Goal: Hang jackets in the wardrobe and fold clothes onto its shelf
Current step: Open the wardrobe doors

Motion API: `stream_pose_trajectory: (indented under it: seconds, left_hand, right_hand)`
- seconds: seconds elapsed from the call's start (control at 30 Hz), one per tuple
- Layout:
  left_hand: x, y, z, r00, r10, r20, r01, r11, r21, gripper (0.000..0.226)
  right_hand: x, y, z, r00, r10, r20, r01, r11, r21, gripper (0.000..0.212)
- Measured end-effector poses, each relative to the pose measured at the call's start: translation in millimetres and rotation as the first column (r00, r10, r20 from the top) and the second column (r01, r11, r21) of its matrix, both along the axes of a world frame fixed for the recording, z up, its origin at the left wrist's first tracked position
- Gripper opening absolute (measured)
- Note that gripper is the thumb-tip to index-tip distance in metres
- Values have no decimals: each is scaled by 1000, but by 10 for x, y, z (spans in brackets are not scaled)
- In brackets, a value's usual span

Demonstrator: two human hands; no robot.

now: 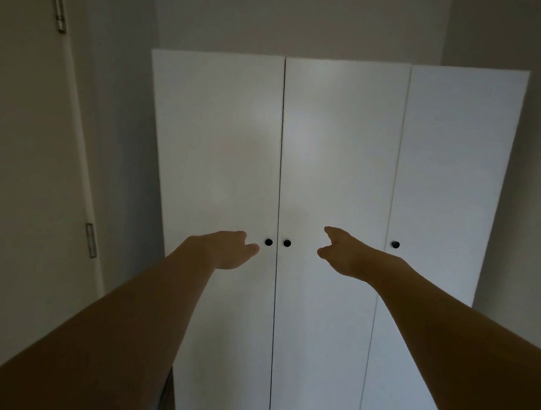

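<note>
Wardrobe (333,145) doors closed; room door (22,150) left; hands (229,250) near knobs (268,242).

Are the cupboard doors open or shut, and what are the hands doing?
left door: shut
middle door: shut
right door: shut
left hand: open, holds nothing, just short of its knob
right hand: open, holds nothing

White wardrobe (333,145), three doors all closed. Two black knobs (268,242) sit between the left hand (232,249) and right hand (343,253).
</note>
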State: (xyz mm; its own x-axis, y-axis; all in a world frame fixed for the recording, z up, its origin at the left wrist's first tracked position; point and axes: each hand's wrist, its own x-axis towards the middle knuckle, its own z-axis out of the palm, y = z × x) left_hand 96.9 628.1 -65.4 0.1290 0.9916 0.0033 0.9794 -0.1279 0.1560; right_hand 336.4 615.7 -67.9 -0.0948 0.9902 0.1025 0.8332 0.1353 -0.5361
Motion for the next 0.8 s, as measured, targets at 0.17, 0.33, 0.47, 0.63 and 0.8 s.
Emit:
stream_pose_trajectory:
  seconds: [0.17,0.33,0.47,0.63,0.8]
  left_hand:
    - [-44,1273,-207,993,-46,106,52,997,-55,55]
    - [179,2353,-515,985,-30,168,49,993,-112,49]
    - [264,2908,-934,960,-45,275,85,987,-137,50]
    - [486,3389,-1259,904,-4,427,27,998,-49,29]
    - [666,3603,-1399,875,139,464,-177,983,40,18]
  right_hand:
    - [-154,1160,-28,989,-39,-141,44,999,32,54]
    - [-339,2098,7,954,-5,-301,25,998,63,48]
    - [-388,2714,-74,915,28,-403,9,996,88,45]
    - [-322,3382,-246,866,58,-497,-6,995,104,39]
    - [-340,3850,-379,828,163,-536,-117,986,119,37]
